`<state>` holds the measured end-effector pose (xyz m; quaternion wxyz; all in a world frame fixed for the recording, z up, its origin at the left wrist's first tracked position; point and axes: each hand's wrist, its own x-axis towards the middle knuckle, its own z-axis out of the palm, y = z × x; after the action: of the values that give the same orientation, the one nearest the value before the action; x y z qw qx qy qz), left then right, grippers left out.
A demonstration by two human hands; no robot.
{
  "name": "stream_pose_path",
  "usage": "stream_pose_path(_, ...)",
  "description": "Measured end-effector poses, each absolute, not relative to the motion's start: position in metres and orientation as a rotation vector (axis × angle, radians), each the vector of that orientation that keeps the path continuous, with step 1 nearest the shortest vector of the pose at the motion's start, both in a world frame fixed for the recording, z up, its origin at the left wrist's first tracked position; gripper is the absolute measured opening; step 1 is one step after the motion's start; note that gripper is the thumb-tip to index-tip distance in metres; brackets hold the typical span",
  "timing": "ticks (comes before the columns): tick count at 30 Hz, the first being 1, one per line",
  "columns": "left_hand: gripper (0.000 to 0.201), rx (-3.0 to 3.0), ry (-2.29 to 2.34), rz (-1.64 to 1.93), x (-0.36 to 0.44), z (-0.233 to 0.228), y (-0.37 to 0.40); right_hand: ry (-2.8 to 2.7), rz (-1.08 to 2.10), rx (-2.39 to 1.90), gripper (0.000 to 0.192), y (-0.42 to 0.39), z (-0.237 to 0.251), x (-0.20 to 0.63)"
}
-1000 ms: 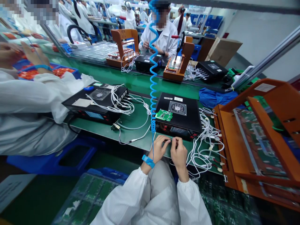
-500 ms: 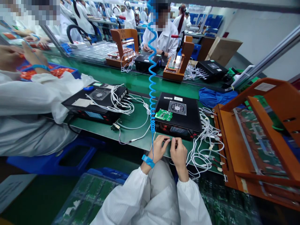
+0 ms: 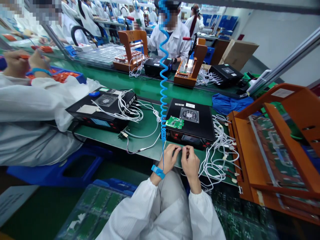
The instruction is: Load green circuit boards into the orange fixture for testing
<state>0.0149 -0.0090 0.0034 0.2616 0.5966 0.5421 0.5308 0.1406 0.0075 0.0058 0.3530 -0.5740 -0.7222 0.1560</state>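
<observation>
My left hand (image 3: 169,158) and my right hand (image 3: 190,164) meet at the near edge of the green bench (image 3: 147,126), fingertips pinched together on a small part too small to identify. Just beyond them stands a black tester box (image 3: 200,128) with a small green circuit board (image 3: 174,122) lying on its top left corner. A blue wrist strap (image 3: 157,171) on my left wrist leads into a blue coiled cord (image 3: 163,83) rising upward. Both my sleeves are white.
White cables (image 3: 218,156) lie tangled right of my hands, beside an orange hinged fixture (image 3: 287,146). A second black box (image 3: 102,110) with cables sits left, by a co-worker's white sleeve (image 3: 30,106). Trays of green boards (image 3: 92,210) lie below; other people work at the far bench.
My fingertips have shifted slightly against each other at the bench edge. The co-worker's hands at the far left have moved left and up.
</observation>
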Motion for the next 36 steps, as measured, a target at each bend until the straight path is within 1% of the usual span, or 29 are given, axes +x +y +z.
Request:
stream_pose_path(8, 0.018, 1.597, 1.481, 1.425, 0.0151, 0.0015, -0.0092, -1.915, 0.334, -1.507, 0.04, 0.0081, 0.0048, 0.1414)
stream_pose_path(15, 0.017, 1.607, 1.469, 1.429, 0.015, 0.0031, -0.0102, -1.928, 0.322, -1.502, 0.04, 0.0077, 0.0044, 0.1414)
stream_pose_path(20, 0.02, 1.624, 1.461, 1.44, 0.0148, 0.0037, -0.0094, -1.95, 0.294, -1.463, 0.043, 0.0075, 0.0045, 0.1418)
stream_pose_path(26, 0.022, 1.587, 1.495, 1.41, 0.0149, 0.003, -0.0098, -1.877, 0.411, -1.456, 0.039, 0.0078, 0.0062, 0.1405)
stream_pose_path(36, 0.021, 1.561, 1.512, 1.4, 0.0149, 0.002, -0.0099, -1.926, 0.365, -1.418, 0.033, 0.0073, 0.0056, 0.1419)
